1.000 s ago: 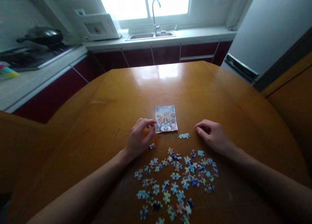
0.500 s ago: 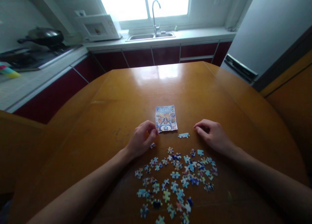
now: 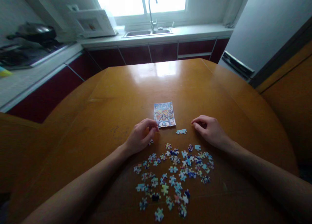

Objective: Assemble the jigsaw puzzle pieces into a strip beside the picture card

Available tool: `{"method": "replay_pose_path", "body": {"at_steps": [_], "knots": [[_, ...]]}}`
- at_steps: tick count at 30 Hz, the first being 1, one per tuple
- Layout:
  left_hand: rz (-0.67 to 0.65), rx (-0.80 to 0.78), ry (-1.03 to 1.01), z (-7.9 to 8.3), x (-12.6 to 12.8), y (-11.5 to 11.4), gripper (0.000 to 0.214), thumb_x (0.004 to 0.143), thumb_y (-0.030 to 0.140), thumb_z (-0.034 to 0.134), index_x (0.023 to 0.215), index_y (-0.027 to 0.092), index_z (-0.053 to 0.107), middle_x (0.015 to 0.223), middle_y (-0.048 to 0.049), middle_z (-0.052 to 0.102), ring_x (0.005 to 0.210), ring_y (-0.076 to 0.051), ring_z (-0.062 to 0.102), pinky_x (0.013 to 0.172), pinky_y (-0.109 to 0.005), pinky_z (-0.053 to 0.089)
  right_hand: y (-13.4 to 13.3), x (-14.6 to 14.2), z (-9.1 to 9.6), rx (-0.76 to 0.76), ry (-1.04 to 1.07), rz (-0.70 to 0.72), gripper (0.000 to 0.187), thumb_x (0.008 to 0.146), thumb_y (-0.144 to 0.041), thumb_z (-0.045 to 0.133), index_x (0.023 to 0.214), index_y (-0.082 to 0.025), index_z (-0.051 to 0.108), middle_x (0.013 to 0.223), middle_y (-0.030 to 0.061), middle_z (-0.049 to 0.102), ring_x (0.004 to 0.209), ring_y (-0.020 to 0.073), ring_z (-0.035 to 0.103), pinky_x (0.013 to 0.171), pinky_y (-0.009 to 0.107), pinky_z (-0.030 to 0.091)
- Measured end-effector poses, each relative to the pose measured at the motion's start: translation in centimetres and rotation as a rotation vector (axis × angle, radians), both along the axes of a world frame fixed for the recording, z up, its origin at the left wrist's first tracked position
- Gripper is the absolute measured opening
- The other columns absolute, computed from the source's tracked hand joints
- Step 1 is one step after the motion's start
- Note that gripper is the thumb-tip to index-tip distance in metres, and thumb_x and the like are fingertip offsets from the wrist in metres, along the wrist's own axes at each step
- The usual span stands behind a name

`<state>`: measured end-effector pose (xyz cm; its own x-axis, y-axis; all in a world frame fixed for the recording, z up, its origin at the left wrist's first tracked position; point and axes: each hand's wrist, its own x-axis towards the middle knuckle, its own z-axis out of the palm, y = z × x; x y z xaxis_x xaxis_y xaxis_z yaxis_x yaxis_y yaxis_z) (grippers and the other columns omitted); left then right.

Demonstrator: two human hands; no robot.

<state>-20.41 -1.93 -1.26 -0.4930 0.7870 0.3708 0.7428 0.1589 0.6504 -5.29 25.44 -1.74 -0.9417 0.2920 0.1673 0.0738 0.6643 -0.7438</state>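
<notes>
My left hand (image 3: 142,134) rests on the table with loosely curled fingers, thumb and index finger a little apart. Its fingertips reach the lower left corner of a small printed picture sheet (image 3: 164,114), and nothing shows between them. Just under this hand lies a single puzzle piece (image 3: 151,142), partly hidden. To the right, my right hand (image 3: 211,129) is closed, thumb and index tips together, with nothing visible in them. Between the hands lies a short strip of joined light-blue puzzle pieces (image 3: 181,131). Many loose puzzle pieces (image 3: 172,180) are scattered nearer to me.
The wooden table (image 3: 122,97) has a rounded outline. Beyond it stand a counter with a sink (image 3: 138,33), a tap (image 3: 150,12) and a white microwave (image 3: 92,24). A pan (image 3: 36,32) is on the stove at left; a refrigerator (image 3: 263,29) stands at right.
The view has shifted slightly, so everything sits a little higher and further left. My left fingertips now overlap the sheet's corner a bit more. The right hand looks nearly unchanged.
</notes>
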Motion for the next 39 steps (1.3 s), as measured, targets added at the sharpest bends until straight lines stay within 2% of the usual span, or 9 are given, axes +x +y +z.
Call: {"method": "replay_pose_path", "body": {"at_steps": [4,7,10,14,21,25,30,32,39], "knots": [[-0.043,-0.013,0.023,-0.3,-0.2,-0.1,0.013,0.096,0.02,0.053,0.103,0.015,0.062,0.089,-0.0048,0.069,0.081,-0.014,0.064,0.076,-0.028,0.051,-0.7,0.6,0.9,0.03,0.044,0.077,0.011,0.089,-0.021,0.062,0.088,-0.018,0.072,0.084,0.0056,0.067,0.076,0.0172,0.06,0.069,0.032,0.048],[-0.032,-0.012,0.022,-0.5,-0.3,-0.1,0.014,0.096,0.021,0.053,0.104,0.015,0.063,0.089,-0.0051,0.067,0.081,-0.014,0.064,0.075,-0.028,0.051,-1.8,1.4,1.8,0.082,0.075,0.272,0.011,0.091,-0.019,0.061,0.086,-0.019,0.072,0.088,0.0063,0.064,0.085,0.0178,0.058,0.075,0.032,0.047],[-0.021,-0.008,0.024,-0.4,-0.3,0.0,0.014,0.096,0.021,0.053,0.104,0.015,0.063,0.087,-0.0048,0.067,0.079,-0.014,0.063,0.074,-0.028,0.05,-2.9,2.3,2.2,0.154,0.027,0.425,0.015,0.092,-0.019,0.06,0.082,-0.02,0.071,0.086,0.0052,0.062,0.084,0.0171,0.054,0.072,0.03,0.045],[-0.026,0.001,0.028,-0.2,-0.2,0.1,0.013,0.096,0.02,0.053,0.103,0.015,0.064,0.088,-0.0049,0.067,0.079,-0.013,0.063,0.074,-0.028,0.05,-3.7,3.0,2.1,0.235,-0.048,0.452,0.017,0.094,-0.022,0.061,0.081,-0.021,0.072,0.084,0.0047,0.061,0.082,0.0171,0.052,0.071,0.03,0.042],[-0.035,0.011,0.036,-0.3,-0.3,0.1,0.013,0.096,0.02,0.054,0.103,0.015,0.064,0.087,-0.0046,0.067,0.079,-0.013,0.063,0.073,-0.027,0.051,-4.5,3.4,1.8,0.277,-0.078,0.49,0.019,0.094,-0.022,0.061,0.08,-0.022,0.074,0.083,0.0049,0.061,0.081,0.0174,0.051,0.07,0.03,0.041],[-0.035,0.015,0.029,-0.4,-0.2,0.0,0.014,0.097,0.02,0.053,0.104,0.015,0.064,0.087,-0.0047,0.067,0.08,-0.013,0.063,0.074,-0.028,0.051,-4.0,3.1,1.9,0.206,-0.011,0.427,0.017,0.093,-0.02,0.061,0.08,-0.02,0.073,0.083,0.005,0.062,0.081,0.0172,0.054,0.07,0.03,0.043],[-0.053,0.012,0.041,-0.3,-0.2,0.1,0.013,0.096,0.019,0.055,0.102,0.015,0.065,0.086,-0.0047,0.067,0.079,-0.014,0.062,0.073,-0.028,0.051,-1.2,1.8,1.9,0.116,0.009,0.164,0.011,0.089,-0.02,0.065,0.082,-0.019,0.074,0.086,0.0057,0.065,0.08,0.0179,0.059,0.072,0.033,0.048],[-0.082,0.003,0.067,-0.3,-0.3,0.1,0.012,0.095,0.02,0.056,0.101,0.016,0.066,0.085,-0.0048,0.067,0.079,-0.015,0.061,0.072,-0.029,0.05,-0.2,1.3,1.8,0.102,-0.002,0.102,0.011,0.088,-0.02,0.065,0.081,-0.018,0.074,0.086,0.006,0.066,0.078,0.0179,0.06,0.07,0.033,0.048],[-0.228,-0.014,0.152,-0.2,-0.4,0.3,0.008,0.093,0.018,0.06,0.095,0.018,0.068,0.082,-0.004,0.068,0.077,-0.016,0.055,0.071,-0.031,0.048,0.2,0.8,1.2,0.089,-0.045,0.016,0.016,0.089,-0.026,0.062,0.082,-0.018,0.074,0.086,0.0064,0.068,0.072,0.0171,0.06,0.065,0.032,0.048]]}}
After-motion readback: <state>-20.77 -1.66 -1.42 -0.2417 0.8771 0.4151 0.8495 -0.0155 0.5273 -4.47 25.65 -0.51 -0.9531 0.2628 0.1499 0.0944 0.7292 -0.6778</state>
